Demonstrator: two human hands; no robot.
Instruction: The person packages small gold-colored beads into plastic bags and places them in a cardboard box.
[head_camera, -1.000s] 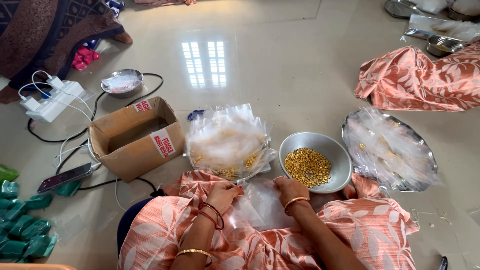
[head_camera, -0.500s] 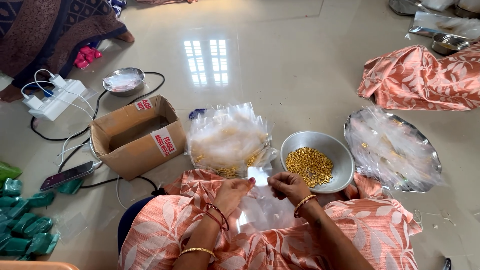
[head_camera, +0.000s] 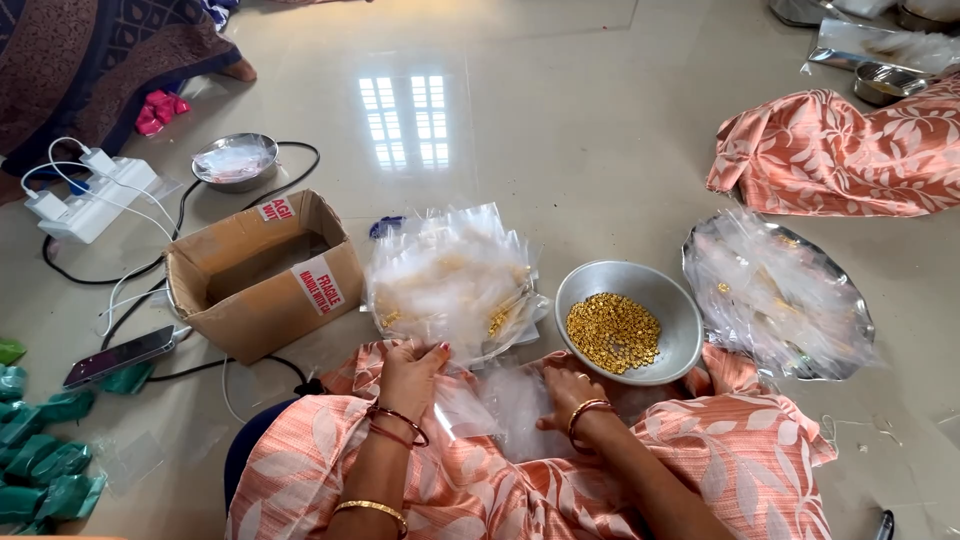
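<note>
I sit on the floor with a stack of small clear plastic pouches (head_camera: 505, 405) in my lap. My left hand (head_camera: 412, 372) rests on the stack's left edge, fingers curled on the plastic. My right hand (head_camera: 566, 392) presses flat on the right side of the same stack. Just beyond my hands lies a heap of filled clear pouches (head_camera: 452, 280) with gold bits inside. A metal bowl (head_camera: 680, 320) of small gold beads (head_camera: 612, 332) stands by my right hand.
An open cardboard box (head_camera: 262, 275) stands to the left, with a phone (head_camera: 118, 355), cables and a white power strip (head_camera: 92, 195) beyond. A metal tray of clear pouches (head_camera: 778, 295) lies to the right. Green packets (head_camera: 40, 450) sit at the far left. Another person's peach-clothed knee (head_camera: 840, 150) is at upper right.
My right hand lifted a clear pouch half a second ago and has come back down onto the stack in my lap. My left hand has stayed at the stack's left edge.
</note>
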